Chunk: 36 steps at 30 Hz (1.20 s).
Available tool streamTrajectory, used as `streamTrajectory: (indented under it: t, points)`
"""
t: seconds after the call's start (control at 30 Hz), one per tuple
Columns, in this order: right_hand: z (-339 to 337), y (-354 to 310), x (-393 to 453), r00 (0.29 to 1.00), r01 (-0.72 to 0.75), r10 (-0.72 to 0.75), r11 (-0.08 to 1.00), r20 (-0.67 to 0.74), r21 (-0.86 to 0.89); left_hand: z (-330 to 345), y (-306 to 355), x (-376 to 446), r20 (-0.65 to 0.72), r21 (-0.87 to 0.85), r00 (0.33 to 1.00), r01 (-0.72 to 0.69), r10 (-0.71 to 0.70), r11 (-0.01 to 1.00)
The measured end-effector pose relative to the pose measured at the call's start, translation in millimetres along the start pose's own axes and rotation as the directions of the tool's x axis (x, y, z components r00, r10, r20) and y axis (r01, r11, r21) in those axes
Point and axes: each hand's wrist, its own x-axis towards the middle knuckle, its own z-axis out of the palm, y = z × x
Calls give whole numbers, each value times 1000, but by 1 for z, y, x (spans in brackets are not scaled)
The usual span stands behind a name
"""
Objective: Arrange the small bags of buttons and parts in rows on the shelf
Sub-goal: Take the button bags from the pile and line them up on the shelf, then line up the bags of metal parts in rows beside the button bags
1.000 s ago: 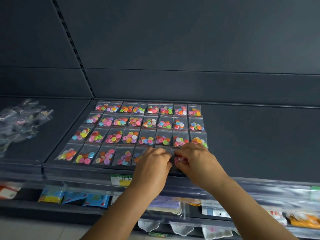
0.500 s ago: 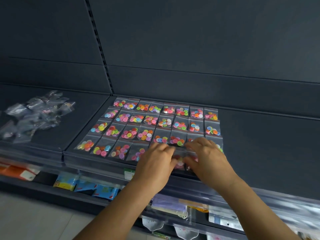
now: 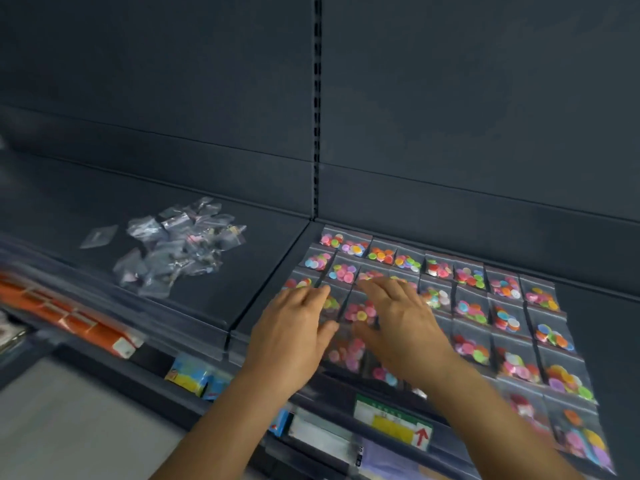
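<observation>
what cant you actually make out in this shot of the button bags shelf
- Head view: bags under the left hand and right hand are hidden.
- Loose pile: contents too small and blurred.
- Price label: print unreadable.
- Lower shelf goods: motion-blurred.

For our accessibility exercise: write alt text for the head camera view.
Two open hands, left hand and right hand, hover over a grid of button bags on a dark shelf; a loose pile of clear bags lies to the left.
</observation>
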Motion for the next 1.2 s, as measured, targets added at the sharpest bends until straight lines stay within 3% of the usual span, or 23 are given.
streamTrajectory:
  t: [0.33,0.57,0.77,0.93,1.07,1.2]
  points:
    - [39,-119,113,999,33,-33,995,9,90,-47,-158,33,-22,35,997,79,-78,996]
    - [62,-170,165,999,12,-19,989,47,144,-57,-234,49,11,66,987,157,-158,985]
    - [77,-181,195,996,-42,28,985,83,166,-57,-266,62,33,77,976,210,-213,975]
    - [94,-172,219,968,-47,22,994,251,95,-51,-276,77,121,87,970,203,-212,975]
    - [96,-171,225,989,-13,-22,971,145,237,-47,-281,84,110,-3,967,232,-230,973]
    - [92,-170,232,982,-178,160,958,96,224,-42,-286,92,88,-20,956,282,-279,959]
